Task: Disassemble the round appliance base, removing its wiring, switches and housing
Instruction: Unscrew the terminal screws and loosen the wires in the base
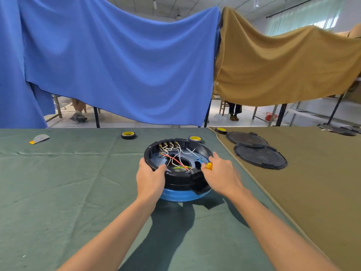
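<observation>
Left hand [150,174] grips base [181,182] rim. Right hand [221,172] curled round yellow-handled screwdriver [209,166], tip inside. Wiring [173,159] not yet out; probably needs fasteners loosened next.

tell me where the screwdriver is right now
In the head view the orange-handled screwdriver is gripped in the right hand, at the right rim of the round appliance base, shaft pointing inside.

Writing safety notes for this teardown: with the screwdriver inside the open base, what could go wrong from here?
The screwdriver in the right hand reaches in among loose wires; it could snag or nick one. The left hand grips the base rim with its thumb inside, so a slipping tool might strike it. The base seems to rest on a rounded blue underside and may rock.
</observation>
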Motion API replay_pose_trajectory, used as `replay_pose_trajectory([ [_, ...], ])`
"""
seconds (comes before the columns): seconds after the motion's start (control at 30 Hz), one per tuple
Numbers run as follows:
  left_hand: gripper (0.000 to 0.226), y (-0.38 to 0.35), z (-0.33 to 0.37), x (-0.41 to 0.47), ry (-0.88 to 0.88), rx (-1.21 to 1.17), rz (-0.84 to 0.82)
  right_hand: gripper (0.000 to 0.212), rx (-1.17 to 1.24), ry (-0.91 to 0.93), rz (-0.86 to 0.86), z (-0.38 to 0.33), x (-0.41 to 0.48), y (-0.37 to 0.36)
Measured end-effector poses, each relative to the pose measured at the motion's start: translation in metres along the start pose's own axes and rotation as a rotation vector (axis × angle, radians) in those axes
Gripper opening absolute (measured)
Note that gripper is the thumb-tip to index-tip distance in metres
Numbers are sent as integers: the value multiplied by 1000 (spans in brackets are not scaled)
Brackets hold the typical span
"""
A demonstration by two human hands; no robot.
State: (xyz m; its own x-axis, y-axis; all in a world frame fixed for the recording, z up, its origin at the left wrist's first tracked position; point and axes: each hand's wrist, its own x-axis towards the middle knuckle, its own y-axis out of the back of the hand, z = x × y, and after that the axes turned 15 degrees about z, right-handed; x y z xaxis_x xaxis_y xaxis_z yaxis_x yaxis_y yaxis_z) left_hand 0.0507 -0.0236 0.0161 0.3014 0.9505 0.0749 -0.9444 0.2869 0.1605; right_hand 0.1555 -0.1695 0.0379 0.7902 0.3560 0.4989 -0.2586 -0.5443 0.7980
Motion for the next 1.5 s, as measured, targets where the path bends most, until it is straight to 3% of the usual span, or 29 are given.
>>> replay_pose_trajectory([
  [0.13,89,1,9,-13,13,228,-2,35,-80,18,59,-5,-15,7],
  [0.23,97,0,6,-29,9,147,-7,38,-171,21,107,-9,-23,14],
  [0.4,78,4,-4,-13,-19,40,-70,35,-219,75,189,-5,-33,24],
  [0.6,43,7,-4,14,17,-71,-259,30,35,-34,212,8,-9,34],
  [0.7,41,8,-6,23,39,-149,-307,28,118,-102,134,17,7,29],
  [0.83,44,11,-5,30,65,-179,-361,41,180,-207,35,23,23,17],
  [0.9,47,14,-3,35,91,-170,-380,32,236,-223,-20,21,25,11],
  [0.97,40,16,0,40,106,-146,-394,10,308,-251,-37,21,23,3],
  [1.03,34,14,3,43,101,-97,-385,19,385,-325,-18,23,20,-3],
  [1.1,29,10,7,41,-59,129,-284,27,433,-387,7,23,16,-8],
  [1.17,46,5,13,28,-372,431,-158,32,433,-418,41,19,13,-11],
  [1.23,49,1,22,7,-636,483,-111,29,423,-431,61,15,10,-13],
  [1.37,34,-14,31,-34,-997,591,-267,9,395,-429,44,7,0,-12],
  [1.5,43,-18,26,-44,-1209,769,-302,26,454,-385,-55,13,-3,2],
])
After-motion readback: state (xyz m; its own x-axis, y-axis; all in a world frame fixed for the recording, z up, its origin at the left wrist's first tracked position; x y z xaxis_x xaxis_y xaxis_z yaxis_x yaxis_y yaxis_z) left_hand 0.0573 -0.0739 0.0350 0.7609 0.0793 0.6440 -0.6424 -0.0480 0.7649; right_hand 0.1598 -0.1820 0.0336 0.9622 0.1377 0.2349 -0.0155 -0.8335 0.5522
